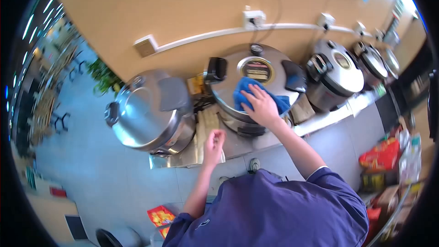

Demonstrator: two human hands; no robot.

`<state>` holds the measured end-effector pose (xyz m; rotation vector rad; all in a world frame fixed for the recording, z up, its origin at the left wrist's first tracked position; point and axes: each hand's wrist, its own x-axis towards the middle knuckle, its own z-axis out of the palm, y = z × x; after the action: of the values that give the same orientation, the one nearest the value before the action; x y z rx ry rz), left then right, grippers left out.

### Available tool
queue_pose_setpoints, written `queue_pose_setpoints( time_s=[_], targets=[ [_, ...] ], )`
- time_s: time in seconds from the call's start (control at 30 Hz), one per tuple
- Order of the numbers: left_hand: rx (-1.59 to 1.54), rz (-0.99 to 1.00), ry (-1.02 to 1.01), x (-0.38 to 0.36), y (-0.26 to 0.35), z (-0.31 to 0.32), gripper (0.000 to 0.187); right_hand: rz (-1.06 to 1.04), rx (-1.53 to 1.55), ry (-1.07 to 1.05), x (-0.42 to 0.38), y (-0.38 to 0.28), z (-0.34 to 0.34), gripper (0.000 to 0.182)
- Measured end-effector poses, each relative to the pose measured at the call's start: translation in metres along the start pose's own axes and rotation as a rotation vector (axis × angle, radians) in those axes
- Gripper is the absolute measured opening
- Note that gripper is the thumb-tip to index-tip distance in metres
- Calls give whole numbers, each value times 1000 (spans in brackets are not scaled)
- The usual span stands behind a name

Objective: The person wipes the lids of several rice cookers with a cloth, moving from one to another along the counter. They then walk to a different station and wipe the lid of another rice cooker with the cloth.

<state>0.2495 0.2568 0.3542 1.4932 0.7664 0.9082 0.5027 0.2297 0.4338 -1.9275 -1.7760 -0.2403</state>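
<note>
My right hand [262, 106] presses a blue cloth [245, 92] onto the lid of a large steel rice cooker [222, 92], its fingers bent over the fabric. The cloth lies near the front of the lid, below a round dark label [257, 70]. My left hand [214, 144] hovers in front of the counter with its fingers curled in, and nothing shows in it. It is nearest to a beige folded cloth or board [206, 126] between two cookers. To the left stands another big steel cooker [146, 110], its lid down.
Further cookers [340, 71] line the counter to the right. Wall sockets [254, 18] and hanging cords are behind. Red packages [380, 154] and bags stand on the right, with a red and yellow packet [160, 216] below left. A green plant [103, 75] stands at the wall's end.
</note>
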Motion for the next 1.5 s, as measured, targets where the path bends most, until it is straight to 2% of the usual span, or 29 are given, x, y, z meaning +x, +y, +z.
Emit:
queue_pose_setpoints(
  time_s=[0.03,0.1,0.13,0.2,0.23,0.3,0.37,0.47,0.6,0.83,1.0,1.27,1.5],
  targets=[
    [91,56,-3,17,28,10,10,6,10,-24,-12,-1,-8,47],
    [211,170,29,48,46,27,10,6,38,-60,-31,0,-21,49],
    [217,171,7,63,48,35,10,27,39,-53,-39,1,-25,49],
    [362,382,121,91,48,49,10,26,45,-56,-52,7,-32,51],
    [364,384,109,103,51,57,10,36,46,-52,-54,9,-33,51],
    [478,510,201,125,56,71,11,41,56,-56,-57,14,-36,52],
    [491,521,202,143,57,82,12,46,46,-51,-55,17,-35,53],
    [493,648,242,156,52,95,11,33,25,-49,-43,23,-30,53],
    [622,643,171,151,55,100,14,-7,2,-44,-11,35,-18,53],
    [636,567,231,154,59,96,25,-22,61,-54,76,67,30,52],
    [658,538,241,156,56,96,33,-76,11,-103,134,87,61,60],
    [695,557,271,156,52,94,35,58,-51,-185,203,103,93,59],
    [673,536,279,155,52,93,37,240,-139,-397,245,93,98,60]
  ],
)
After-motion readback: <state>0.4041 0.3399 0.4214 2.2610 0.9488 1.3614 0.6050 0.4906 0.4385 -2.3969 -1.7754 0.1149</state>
